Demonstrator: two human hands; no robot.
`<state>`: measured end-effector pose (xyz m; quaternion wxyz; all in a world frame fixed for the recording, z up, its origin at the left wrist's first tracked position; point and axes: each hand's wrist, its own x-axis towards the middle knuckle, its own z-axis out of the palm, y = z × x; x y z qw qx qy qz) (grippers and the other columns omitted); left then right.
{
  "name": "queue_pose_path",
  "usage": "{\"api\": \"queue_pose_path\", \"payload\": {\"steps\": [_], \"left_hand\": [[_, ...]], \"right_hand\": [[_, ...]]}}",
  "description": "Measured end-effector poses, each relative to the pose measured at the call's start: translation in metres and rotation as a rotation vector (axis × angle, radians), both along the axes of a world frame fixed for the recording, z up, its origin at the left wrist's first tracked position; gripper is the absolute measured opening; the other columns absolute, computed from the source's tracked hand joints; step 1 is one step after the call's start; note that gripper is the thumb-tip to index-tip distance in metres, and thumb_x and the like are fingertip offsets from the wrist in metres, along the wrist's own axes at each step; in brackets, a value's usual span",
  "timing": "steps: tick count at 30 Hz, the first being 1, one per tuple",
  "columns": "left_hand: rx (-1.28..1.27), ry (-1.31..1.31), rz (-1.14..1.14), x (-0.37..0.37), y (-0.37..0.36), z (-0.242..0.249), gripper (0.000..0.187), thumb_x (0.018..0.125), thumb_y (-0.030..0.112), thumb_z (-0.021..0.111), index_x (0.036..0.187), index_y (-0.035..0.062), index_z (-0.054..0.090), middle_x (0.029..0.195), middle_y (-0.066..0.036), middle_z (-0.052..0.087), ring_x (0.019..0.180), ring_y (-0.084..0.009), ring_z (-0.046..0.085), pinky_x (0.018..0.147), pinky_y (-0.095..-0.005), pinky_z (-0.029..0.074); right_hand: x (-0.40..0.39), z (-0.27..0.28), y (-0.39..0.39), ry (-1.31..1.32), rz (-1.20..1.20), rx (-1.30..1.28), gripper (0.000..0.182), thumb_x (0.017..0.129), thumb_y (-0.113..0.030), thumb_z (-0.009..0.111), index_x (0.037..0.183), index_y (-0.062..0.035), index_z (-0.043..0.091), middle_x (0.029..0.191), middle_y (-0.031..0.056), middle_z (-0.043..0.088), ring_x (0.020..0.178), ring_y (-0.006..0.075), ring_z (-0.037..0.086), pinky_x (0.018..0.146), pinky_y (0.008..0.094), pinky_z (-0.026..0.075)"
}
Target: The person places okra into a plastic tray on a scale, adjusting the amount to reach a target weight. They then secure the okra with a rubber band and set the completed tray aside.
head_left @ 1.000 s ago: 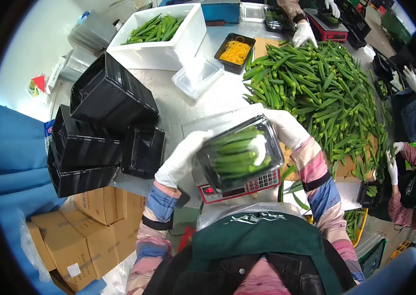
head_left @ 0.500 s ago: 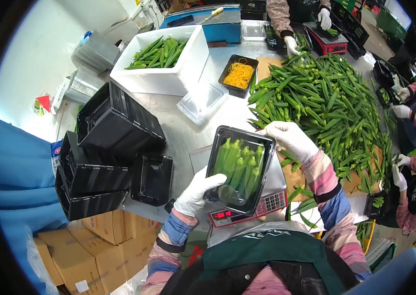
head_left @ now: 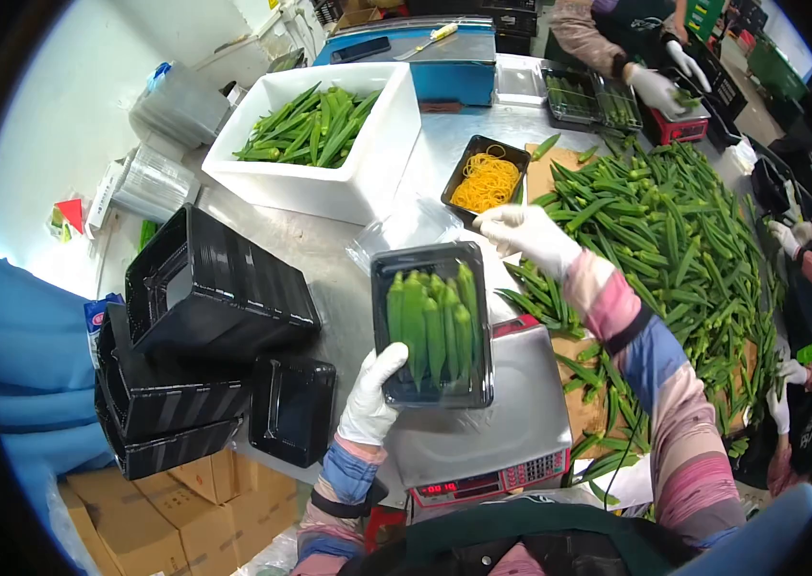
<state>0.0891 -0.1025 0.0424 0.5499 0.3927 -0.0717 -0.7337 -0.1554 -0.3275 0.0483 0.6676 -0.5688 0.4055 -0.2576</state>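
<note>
A black plastic tray of okra (head_left: 433, 326) under a clear lid is gripped along its lower left edge by my gloved left hand (head_left: 372, 396), thumb on top. The tray is held above the scale (head_left: 483, 437), whose red display is lit. My gloved right hand (head_left: 533, 237) is off the tray, just below a small black tray of yellow rubber bands (head_left: 486, 184). Its thumb and fingertips are pinched together; whatever may be between them is too small to make out. A large heap of loose okra (head_left: 665, 240) lies to the right of that hand.
Stacked black trays (head_left: 224, 288) and a single black tray (head_left: 293, 411) stand at left. A white foam box (head_left: 377, 144) of okra is behind, beside clear lids (head_left: 401, 230). Across the table a co-worker's gloved hand (head_left: 657, 91) is over another scale (head_left: 680, 130); more co-workers are at right.
My right hand has let go of the okra tray and moved up toward the rubber bands. My left hand keeps the tray, now turned more upright and slightly left, exposing the scale.
</note>
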Motion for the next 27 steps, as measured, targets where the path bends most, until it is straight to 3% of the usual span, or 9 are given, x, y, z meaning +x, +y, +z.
{"api": "queue_pose_path", "payload": {"steps": [5, 8, 9, 12, 15, 18, 21, 24, 27], "left_hand": [[-0.074, -0.038, 0.268, -0.002, -0.039, -0.008, 0.037, 0.097, 0.004, 0.061, 0.134, 0.0007, 0.057, 0.123, -0.012, 0.066, 0.11, -0.0241, 0.068, 0.094, -0.0409, 0.059], [-0.129, -0.046, 0.322, 0.006, -0.052, -0.007, 0.046, 0.095, -0.002, 0.061, 0.14, 0.002, 0.05, 0.13, -0.012, 0.061, 0.113, -0.0243, 0.065, 0.094, -0.0393, 0.059], [-0.142, -0.095, 0.337, 0.009, -0.055, -0.01, 0.046, 0.095, -0.002, 0.061, 0.14, 0.0021, 0.049, 0.129, -0.012, 0.061, 0.113, -0.0245, 0.065, 0.093, -0.0394, 0.059], [-0.15, -0.194, 0.349, 0.014, -0.063, -0.018, 0.047, 0.095, -0.003, 0.059, 0.141, 0.0024, 0.048, 0.127, -0.013, 0.062, 0.114, -0.0256, 0.065, 0.092, -0.0403, 0.06], [-0.166, -0.19, 0.337, 0.016, -0.063, -0.021, 0.048, 0.094, -0.004, 0.058, 0.141, 0.0026, 0.048, 0.128, -0.013, 0.062, 0.114, -0.0262, 0.065, 0.093, -0.0407, 0.06], [-0.159, -0.169, 0.35, 0.016, -0.065, -0.026, 0.048, 0.094, -0.005, 0.058, 0.14, 0.0026, 0.049, 0.129, -0.013, 0.062, 0.115, -0.0268, 0.065, 0.095, -0.0416, 0.059], [-0.168, -0.174, 0.351, 0.012, -0.066, -0.026, 0.048, 0.093, -0.005, 0.058, 0.14, 0.0023, 0.049, 0.129, -0.013, 0.062, 0.116, -0.0271, 0.064, 0.097, -0.0423, 0.058], [-0.155, -0.144, 0.351, 0.009, -0.065, -0.018, 0.053, 0.089, -0.008, 0.064, 0.139, 0.0056, 0.052, 0.128, -0.01, 0.063, 0.114, -0.0222, 0.065, 0.096, -0.0378, 0.057], [-0.186, -0.022, 0.33, 0.007, -0.059, -0.004, 0.051, 0.09, -0.007, 0.061, 0.14, 0.0043, 0.051, 0.129, -0.011, 0.062, 0.115, -0.0244, 0.064, 0.098, -0.0396, 0.056]], "right_hand": [[0.012, -0.09, -0.092, 0.844, -0.143, -0.684, 0.033, 0.086, -0.034, 0.071, 0.106, -0.0085, 0.073, 0.105, 0.015, 0.07, 0.099, 0.0331, 0.067, 0.088, 0.0426, 0.053], [0.03, -0.124, -0.103, 0.949, -0.147, -0.947, 0.03, 0.081, -0.028, 0.077, 0.104, -0.0088, 0.071, 0.104, 0.0145, 0.066, 0.1, 0.0317, 0.066, 0.088, 0.0432, 0.052], [0.029, -0.137, -0.106, 1.104, -0.125, -1.082, 0.027, 0.079, -0.026, 0.075, 0.1, -0.0095, 0.073, 0.101, 0.0146, 0.068, 0.098, 0.0316, 0.067, 0.085, 0.0433, 0.053], [0.027, -0.159, -0.12, 1.274, 0.074, -1.006, 0.013, 0.08, -0.023, 0.07, 0.086, -0.0122, 0.076, 0.083, 0.0136, 0.07, 0.085, 0.0323, 0.07, 0.077, 0.0444, 0.055], [0.018, -0.165, -0.123, 1.218, 0.047, -0.997, 0.012, 0.083, -0.021, 0.067, 0.083, -0.0122, 0.074, 0.082, 0.0134, 0.07, 0.082, 0.0325, 0.069, 0.076, 0.0446, 0.055], [0.017, -0.163, -0.12, 1.126, -0.161, -1.095, 0.016, 0.088, -0.02, 0.059, 0.087, -0.0095, 0.072, 0.081, 0.0144, 0.072, 0.081, 0.0334, 0.071, 0.075, 0.0446, 0.056], [0.017, -0.154, -0.12, 0.961, -0.262, -1.068, 0.013, 0.088, -0.023, 0.063, 0.093, -0.0122, 0.069, 0.083, 0.0137, 0.072, 0.081, 0.0334, 0.071, 0.075, 0.0438, 0.056], [0.014, -0.132, -0.126, 0.936, -0.316, -0.77, 0.013, 0.086, -0.02, 0.067, 0.096, -0.0128, 0.068, 0.086, 0.0134, 0.073, 0.082, 0.0327, 0.071, 0.076, 0.0421, 0.056], [0.004, -0.121, -0.13, 0.661, -0.413, -0.667, 0.013, 0.084, -0.019, 0.069, 0.094, -0.0106, 0.069, 0.086, 0.0139, 0.073, 0.083, 0.0309, 0.072, 0.077, 0.0397, 0.057]]}}
